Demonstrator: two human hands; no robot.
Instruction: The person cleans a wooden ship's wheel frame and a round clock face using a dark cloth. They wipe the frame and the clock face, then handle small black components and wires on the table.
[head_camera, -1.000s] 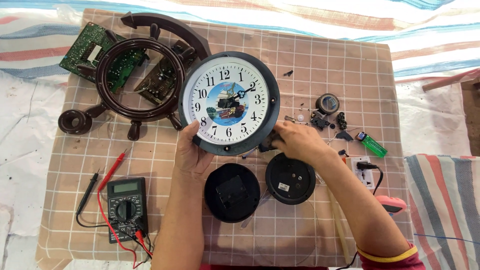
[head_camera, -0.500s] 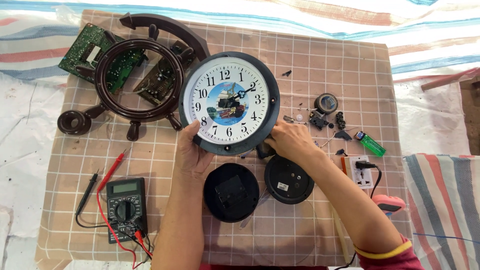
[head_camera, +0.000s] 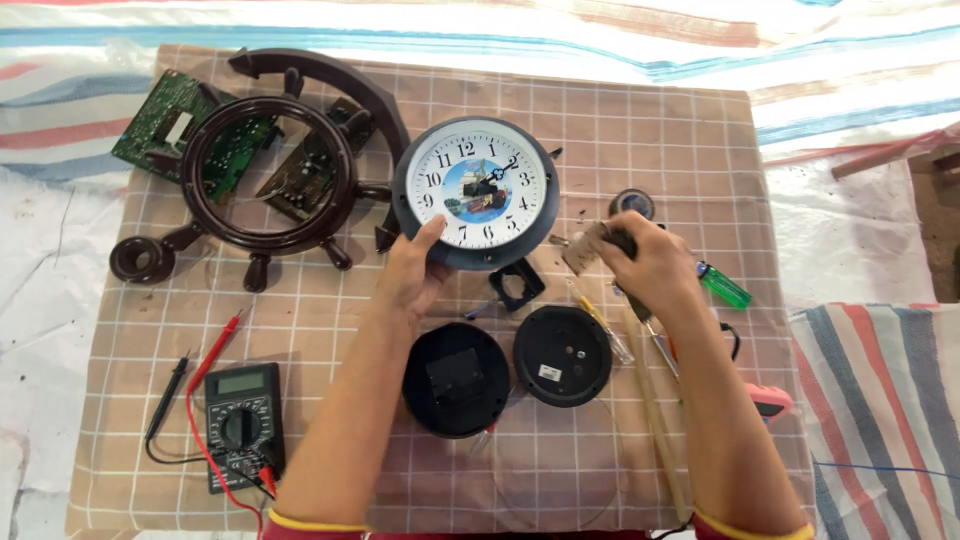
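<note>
Left hand (head_camera: 415, 275) has its grip closed on the round wall clock (head_camera: 477, 192) at its seven o'clock edge. Right hand (head_camera: 645, 265), at the clock's four o'clock, pinches a small grey piece (head_camera: 585, 248).

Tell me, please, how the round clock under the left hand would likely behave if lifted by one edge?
The clock looks like rigid plastic, so it probably stays stiff. The left hand steadies it alone, suggesting it is fairly light. Its clear front may scratch or crack if dropped.
</note>
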